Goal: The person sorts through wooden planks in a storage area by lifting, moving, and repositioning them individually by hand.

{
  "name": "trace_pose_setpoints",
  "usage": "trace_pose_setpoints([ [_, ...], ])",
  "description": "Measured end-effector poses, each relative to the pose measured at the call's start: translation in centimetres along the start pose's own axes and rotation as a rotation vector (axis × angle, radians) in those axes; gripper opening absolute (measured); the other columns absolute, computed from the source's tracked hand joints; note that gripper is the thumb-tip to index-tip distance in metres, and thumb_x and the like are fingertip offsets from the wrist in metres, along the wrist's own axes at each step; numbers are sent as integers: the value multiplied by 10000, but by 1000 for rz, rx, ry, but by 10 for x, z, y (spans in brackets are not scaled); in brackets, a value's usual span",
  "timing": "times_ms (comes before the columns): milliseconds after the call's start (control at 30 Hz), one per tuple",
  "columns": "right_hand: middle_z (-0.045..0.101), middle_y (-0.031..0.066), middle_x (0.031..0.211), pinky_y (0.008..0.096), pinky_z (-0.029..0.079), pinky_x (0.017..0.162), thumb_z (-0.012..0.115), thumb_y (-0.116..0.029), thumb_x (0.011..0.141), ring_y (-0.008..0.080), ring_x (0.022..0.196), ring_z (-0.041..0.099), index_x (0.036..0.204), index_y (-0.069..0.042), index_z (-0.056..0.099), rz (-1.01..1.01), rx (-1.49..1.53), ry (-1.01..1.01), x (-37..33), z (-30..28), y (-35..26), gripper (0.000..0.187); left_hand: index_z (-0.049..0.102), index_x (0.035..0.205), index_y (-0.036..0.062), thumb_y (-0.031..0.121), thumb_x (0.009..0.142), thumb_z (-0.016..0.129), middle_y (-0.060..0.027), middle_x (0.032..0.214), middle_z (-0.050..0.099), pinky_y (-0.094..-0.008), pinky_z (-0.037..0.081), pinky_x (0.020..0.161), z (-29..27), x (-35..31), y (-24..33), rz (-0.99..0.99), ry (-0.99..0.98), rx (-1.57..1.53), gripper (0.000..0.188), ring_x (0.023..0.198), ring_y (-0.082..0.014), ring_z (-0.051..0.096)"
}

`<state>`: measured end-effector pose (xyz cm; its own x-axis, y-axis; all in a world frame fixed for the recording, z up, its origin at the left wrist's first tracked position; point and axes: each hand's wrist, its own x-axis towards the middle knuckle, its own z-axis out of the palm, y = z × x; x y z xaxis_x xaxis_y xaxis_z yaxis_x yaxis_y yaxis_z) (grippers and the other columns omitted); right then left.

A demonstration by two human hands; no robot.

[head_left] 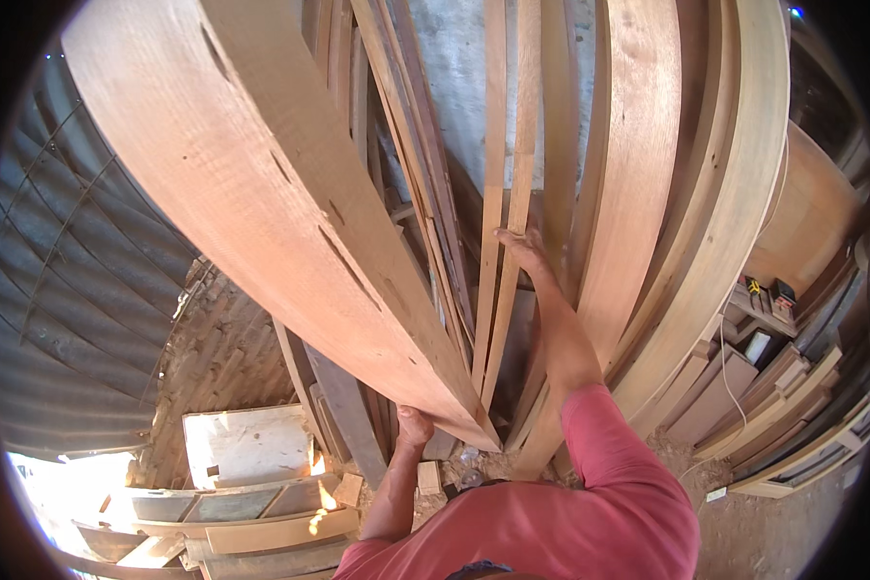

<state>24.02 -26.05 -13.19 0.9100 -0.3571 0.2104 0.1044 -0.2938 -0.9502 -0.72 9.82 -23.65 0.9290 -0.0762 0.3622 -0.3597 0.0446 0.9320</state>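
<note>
A large, thick wooden beam (290, 203) leans steeply across the left and middle, its pale reddish face marked by dark cracks along one edge. My left hand (415, 423) grips the beam's edge near its lower end; its fingers are partly hidden. Further right, my right hand (524, 249) is closed around a thin wooden strip (514, 184), arm stretched forward. Beside that strip stands another narrow strip (493, 155), close to my thumb. Both strips slant down toward the foot of the beam.
Wide boards (633, 145) lean upright to the right. A corrugated metal wall (68, 290) is at the far left. Low on the left lie a white panel (246, 445) and stacked timber (280, 532). More wood pieces and a thin cable (735, 387) lie at right.
</note>
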Motion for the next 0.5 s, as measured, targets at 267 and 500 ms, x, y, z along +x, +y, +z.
trace_pose_setpoints([
  [267, 684, 139, 1085, 394, 528, 855, 704, -157, 780, 254, 1005, 660, 1258, -11, 605, 56, -105, -36, -21, -6, -25, 509, 432, 1380, -121, 719, 982, 246, -255, 1311, 572, -445, 423, 1060, -14, -22, -33, 68, -74, 163, 948, 1226, -359, 561],
  [500, 701, 92, 1030, 383, 535, 833, 695, -146, 805, 220, 970, 669, 1175, -7, 664, 90, -39, -62, -29, -1, -30, 397, 446, 1373, -121, 726, 981, 226, -249, 1305, 583, -436, 433, 1050, -3, -13, -33, 50, -38, 103, 960, 1218, -342, 567],
])
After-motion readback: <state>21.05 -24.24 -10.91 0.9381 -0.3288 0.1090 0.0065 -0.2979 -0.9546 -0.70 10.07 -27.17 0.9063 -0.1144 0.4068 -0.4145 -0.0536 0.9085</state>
